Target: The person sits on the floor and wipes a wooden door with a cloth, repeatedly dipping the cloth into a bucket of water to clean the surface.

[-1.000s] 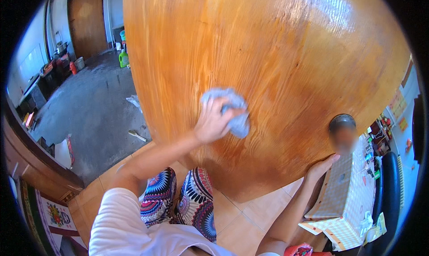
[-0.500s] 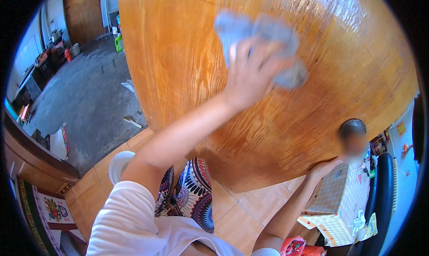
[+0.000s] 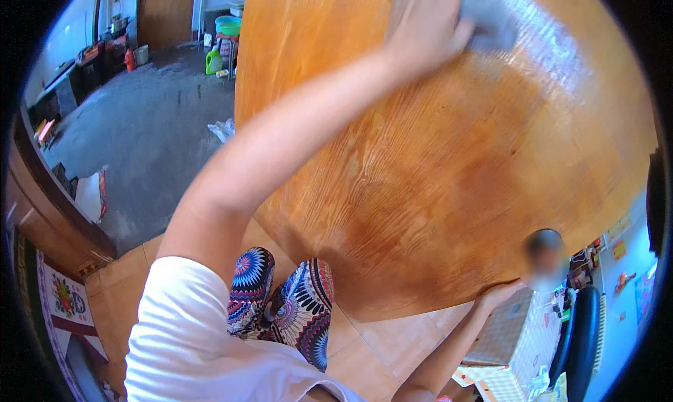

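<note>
A large varnished wooden board [image 3: 420, 185] with brown grain fills the middle of the head view, its lower edge above the tiled floor. Near its top, my left hand [image 3: 431, 20] is closed on a grey-blue cloth [image 3: 491, 23] and presses it against the wood. The hand is slightly smeared by motion, and the frame's upper edge cuts it off. At the board's lower right edge, my right hand [image 3: 501, 295] grips the rim, its fingers mostly hidden. Just beyond that hand appears the head of another person [image 3: 544, 251].
Left lies a dark grey floor [image 3: 161, 121] beyond a doorway, with a green jug [image 3: 214, 61], stacked basins [image 3: 228, 25] and a plastic bag [image 3: 223, 129]. A table with a checked cloth [image 3: 533, 332] and a black chair [image 3: 587, 325] stand at right. Orange tiles [image 3: 378, 346] lie below.
My left hand has swept the cloth upward across the board to its top. My right hand stays at the lower right edge. The view has shifted, showing more of the room at left.
</note>
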Motion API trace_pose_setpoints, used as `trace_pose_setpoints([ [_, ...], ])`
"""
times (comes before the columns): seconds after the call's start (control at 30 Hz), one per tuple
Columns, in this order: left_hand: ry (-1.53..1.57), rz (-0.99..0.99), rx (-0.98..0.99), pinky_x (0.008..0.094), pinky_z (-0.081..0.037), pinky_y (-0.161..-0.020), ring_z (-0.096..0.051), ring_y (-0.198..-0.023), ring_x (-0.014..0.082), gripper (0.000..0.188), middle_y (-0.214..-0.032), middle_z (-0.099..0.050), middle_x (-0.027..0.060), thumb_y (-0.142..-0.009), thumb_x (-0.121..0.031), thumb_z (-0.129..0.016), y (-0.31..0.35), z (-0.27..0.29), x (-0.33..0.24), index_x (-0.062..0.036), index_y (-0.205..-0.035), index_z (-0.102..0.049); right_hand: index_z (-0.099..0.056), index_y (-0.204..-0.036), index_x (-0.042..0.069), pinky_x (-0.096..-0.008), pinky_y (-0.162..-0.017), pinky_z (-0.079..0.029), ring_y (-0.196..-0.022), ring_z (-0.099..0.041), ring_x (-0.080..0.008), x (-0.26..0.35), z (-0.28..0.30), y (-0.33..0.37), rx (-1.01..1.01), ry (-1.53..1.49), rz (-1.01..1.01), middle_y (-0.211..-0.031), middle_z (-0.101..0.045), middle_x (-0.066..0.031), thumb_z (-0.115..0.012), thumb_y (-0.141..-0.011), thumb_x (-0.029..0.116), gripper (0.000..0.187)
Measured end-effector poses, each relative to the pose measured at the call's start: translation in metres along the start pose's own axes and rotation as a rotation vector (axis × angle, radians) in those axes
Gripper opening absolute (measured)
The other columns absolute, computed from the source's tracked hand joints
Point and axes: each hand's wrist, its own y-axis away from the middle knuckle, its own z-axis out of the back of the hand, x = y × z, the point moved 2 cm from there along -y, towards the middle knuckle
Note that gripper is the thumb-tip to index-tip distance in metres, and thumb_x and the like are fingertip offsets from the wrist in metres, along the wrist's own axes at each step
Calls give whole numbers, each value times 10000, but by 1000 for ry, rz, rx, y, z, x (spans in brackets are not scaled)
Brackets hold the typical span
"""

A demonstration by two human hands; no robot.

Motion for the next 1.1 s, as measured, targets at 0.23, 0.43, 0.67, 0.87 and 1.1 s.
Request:
trace_pose_setpoints([
  [0.23, -34, -141, -112, 511, -387, -1037, -483, -1183, 462, 390, -1254, -526, 248, -780, -53, -638, -13, -3, 45, -36, -1165, -579, -214, -1580, -21, -405, -1246, -163, -1504, -247, -278, -10, 7, 1, -46, -128, -92, -1655, -231, -132, -238, -1043, 659, 867],
  [0.43, -102, 200, 267, 526, -324, -1080, -459, -1254, 374, 552, -1295, -536, 147, -703, -7, -663, 197, 64, 27, -164, -1231, -613, -181, -1585, -29, -399, -1245, -149, -1510, -227, -275, -20, 17, -8, -58, -104, -113, -1660, -215, -133, -259, -1044, 655, 876],
  [0.67, -112, 536, 609, 511, -342, -1067, -482, -1230, 355, 537, -1245, -552, 133, -729, -5, -705, 381, 145, -4, -132, -1237, -589, -208, -1571, -46, -406, -1231, -198, -1479, -280, -277, -18, 6, -11, -94, 6, -4, -1650, -234, -140, -255, -1060, 622, 842],
  [0.87, -52, 308, 308, 485, -348, -1084, -515, -1237, 366, 721, -1328, -595, 158, -758, -28, -693, 194, 76, 28, -120, -1448, -508, -194, -1570, -59, -400, -1234, -196, -1475, -285, -269, -13, 6, -8, -82, 9, -9, -1643, -239, -160, -239, -1075, 591, 819],
  [1.1, 96, -82, -169, 498, -405, -981, -511, -1125, 448, 444, -1103, -582, 232, -725, 76, -529, -21, 15, 79, -37, -1151, -579, -207, -1579, -28, -420, -1236, -201, -1486, -283, -289, 1, 2, -1, -102, -30, -42, -1649, -243, -142, -218, -1060, 624, 834],
])
